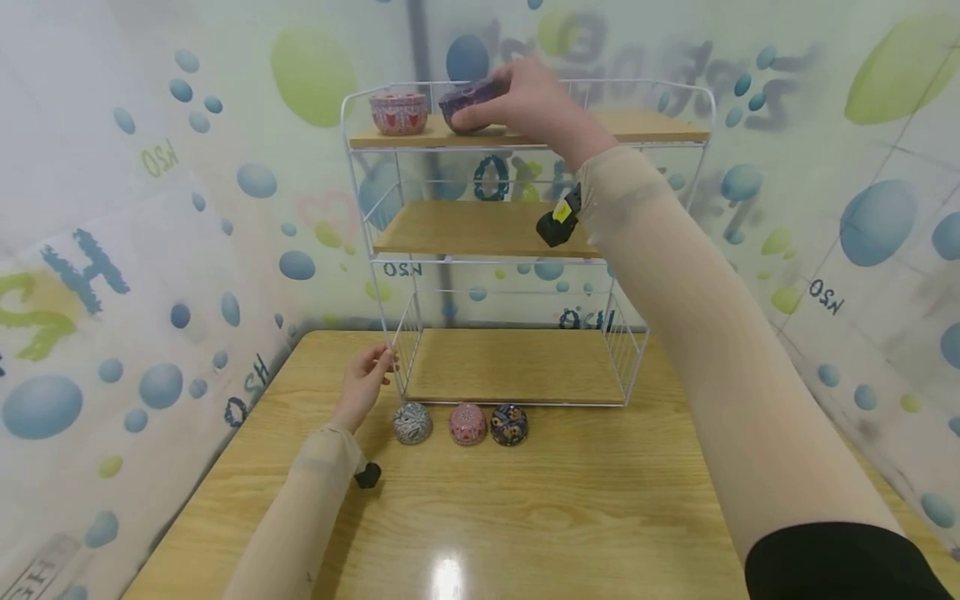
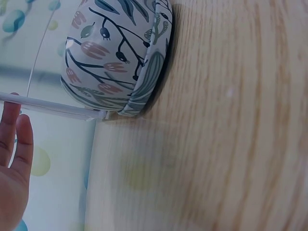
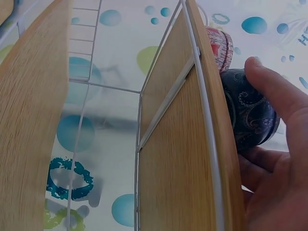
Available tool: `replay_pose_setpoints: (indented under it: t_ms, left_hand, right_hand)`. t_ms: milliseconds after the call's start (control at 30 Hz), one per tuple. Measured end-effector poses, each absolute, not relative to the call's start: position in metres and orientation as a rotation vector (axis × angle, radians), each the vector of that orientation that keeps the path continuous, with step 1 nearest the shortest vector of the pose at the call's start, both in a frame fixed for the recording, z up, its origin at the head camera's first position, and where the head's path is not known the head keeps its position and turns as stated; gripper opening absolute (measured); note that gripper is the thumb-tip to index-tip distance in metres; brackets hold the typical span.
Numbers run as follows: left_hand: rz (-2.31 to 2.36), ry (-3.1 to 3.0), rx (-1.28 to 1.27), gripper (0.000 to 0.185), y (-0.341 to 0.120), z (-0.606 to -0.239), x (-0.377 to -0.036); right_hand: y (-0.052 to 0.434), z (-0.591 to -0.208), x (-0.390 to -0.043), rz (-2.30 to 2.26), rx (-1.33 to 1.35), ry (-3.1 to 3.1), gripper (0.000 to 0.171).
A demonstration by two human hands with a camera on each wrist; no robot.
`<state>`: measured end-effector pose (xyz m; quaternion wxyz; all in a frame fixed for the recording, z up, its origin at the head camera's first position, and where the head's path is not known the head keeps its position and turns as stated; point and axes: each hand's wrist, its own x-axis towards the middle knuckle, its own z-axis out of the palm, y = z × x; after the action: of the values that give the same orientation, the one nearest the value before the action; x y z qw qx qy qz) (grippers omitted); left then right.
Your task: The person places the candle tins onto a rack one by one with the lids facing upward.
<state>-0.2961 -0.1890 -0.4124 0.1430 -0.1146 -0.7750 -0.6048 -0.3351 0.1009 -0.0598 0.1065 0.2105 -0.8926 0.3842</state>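
My right hand (image 1: 536, 108) grips a dark paisley-patterned round tin (image 3: 248, 108) at the top shelf (image 1: 645, 127) of a white wire rack. In the right wrist view, thumb and fingers lie on opposite sides of this tin, its base close to the shelf board. Beside it on that shelf stands a pink and red patterned tin (image 1: 399, 114). Low down, my left hand (image 1: 363, 383) holds the rack's left front post (image 1: 381, 310) between thumb and fingers. Nearby on the table sits a white tin with a leaf and flower pattern (image 2: 110, 53).
A pink tin (image 1: 468, 425) and a dark flowered tin (image 1: 509, 426) stand on the wooden table (image 1: 570, 500) before the rack. The rack also has a middle shelf (image 1: 457, 227) and a bottom shelf (image 1: 517, 365). A patterned wall covering (image 1: 247, 225) surrounds the table.
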Motion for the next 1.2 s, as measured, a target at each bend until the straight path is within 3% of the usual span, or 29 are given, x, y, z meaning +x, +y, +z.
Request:
replay_pose_setpoints:
  t_ms: [1200]
  left_hand:
    - [-1.754,-2.235,-0.354,0.029,-0.177,-0.413,-0.293]
  right_hand:
    - [0.109,-0.057,-0.34,0.861,0.542,-2.805,0.058]
